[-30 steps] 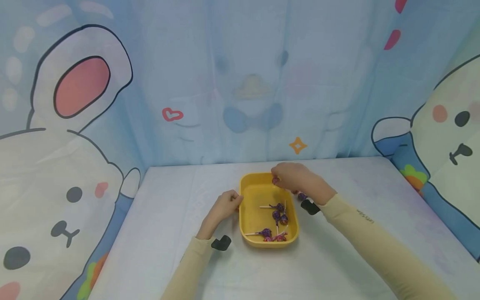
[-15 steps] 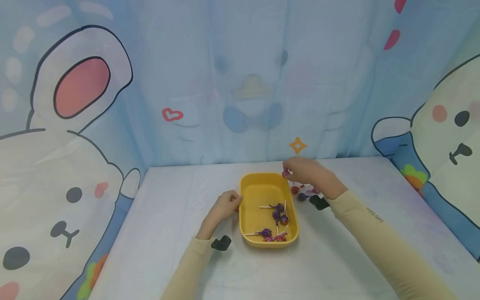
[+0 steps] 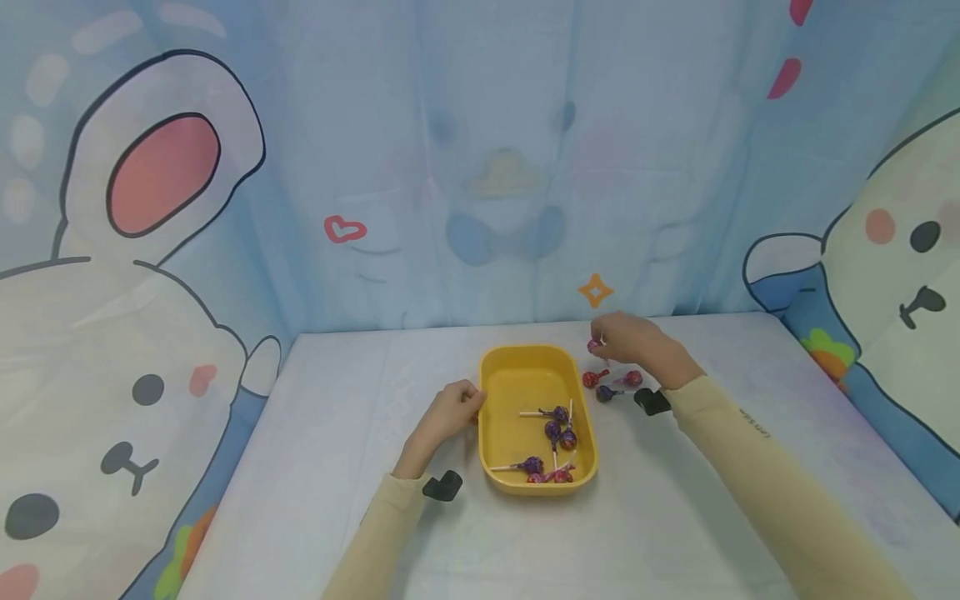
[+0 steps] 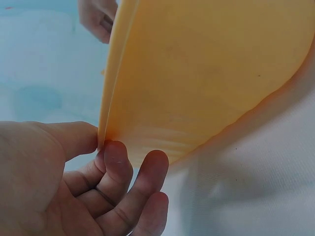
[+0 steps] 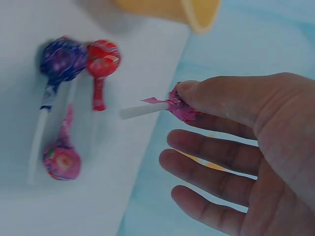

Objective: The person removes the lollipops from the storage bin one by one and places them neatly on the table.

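Note:
My left hand (image 3: 452, 410) pinches the left rim of a yellow plastic tray (image 3: 486, 450) between thumb and fingers, as the left wrist view shows close up. Beyond the tray's right far corner, my right hand (image 3: 632, 342) holds a pink-wrapped lollipop (image 5: 183, 104) by its candy end, thumb against the fingers, white stick pointing away. Beneath it on the table lie a red lollipop (image 5: 103, 59), a dark blue one (image 5: 63, 60) and a pink one (image 5: 62, 161). Inside the tray, several purple lollipops (image 3: 532, 465) and pink ones lie toward the near and right sides.
A white-covered table (image 3: 360, 400) carries the tray near its middle. Behind it hangs a light blue curtain (image 3: 375, 150) with cartoon prints, reaching round both sides. Black wrist cameras (image 3: 442, 486) sit on both wrists.
My right hand has moved right, from over the tray's far right corner to above the loose lollipops, still holding the pink lollipop. The left hand and the tray stay put.

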### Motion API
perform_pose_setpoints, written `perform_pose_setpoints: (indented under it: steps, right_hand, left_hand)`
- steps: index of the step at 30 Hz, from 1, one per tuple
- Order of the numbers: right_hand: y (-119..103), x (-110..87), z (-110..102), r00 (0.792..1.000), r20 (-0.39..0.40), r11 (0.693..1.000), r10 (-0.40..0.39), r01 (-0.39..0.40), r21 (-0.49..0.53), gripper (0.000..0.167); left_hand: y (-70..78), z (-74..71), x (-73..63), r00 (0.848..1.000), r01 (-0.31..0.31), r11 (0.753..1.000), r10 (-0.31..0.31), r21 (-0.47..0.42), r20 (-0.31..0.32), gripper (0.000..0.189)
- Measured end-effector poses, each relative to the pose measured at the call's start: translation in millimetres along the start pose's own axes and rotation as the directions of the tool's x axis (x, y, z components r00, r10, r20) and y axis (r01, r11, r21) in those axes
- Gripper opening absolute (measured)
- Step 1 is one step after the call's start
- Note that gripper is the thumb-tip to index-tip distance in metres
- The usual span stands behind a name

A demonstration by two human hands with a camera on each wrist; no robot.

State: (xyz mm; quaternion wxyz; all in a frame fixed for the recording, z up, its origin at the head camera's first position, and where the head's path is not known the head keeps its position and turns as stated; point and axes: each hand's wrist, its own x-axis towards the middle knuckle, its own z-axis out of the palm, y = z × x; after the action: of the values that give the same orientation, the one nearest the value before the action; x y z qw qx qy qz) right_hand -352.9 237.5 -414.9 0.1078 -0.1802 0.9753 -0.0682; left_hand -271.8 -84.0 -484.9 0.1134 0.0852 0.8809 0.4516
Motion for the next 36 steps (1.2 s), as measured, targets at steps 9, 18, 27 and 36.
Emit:
perform_pose_setpoints:
  steps: [9,18,27,36]
  right_hand:
    - [9,6.7,13,0.991,0.074,0.994,0.109,-0.111,0.015,0.015]
    - [22,16.0,28,0.975,0.129,0.982,0.178,-0.185,0.046,0.015]
    - [26,17.4,38,0.978,0.141,0.985,0.151,-0.161,0.059,0.012]
    - [28,20.6,39,0.969,0.173,0.979,0.177,-0.191,0.067,0.011]
  left_hand:
    - [-0.4,0.1,-1.0,1.000,0.015,1.000,-0.015,-0.005,0.006,0.027]
    - [0.1,1.3,-0.3,1.000,0.013,1.000,-0.013,-0.006,0.007,0.025]
    - [-0.5,1.3,-1.3,1.000,0.018,1.000,-0.018,-0.003,0.007,0.026]
    - [-1.3,-1.5,-0.1,1.000,-0.017,1.000,0.017,-0.001,0.003,0.027]
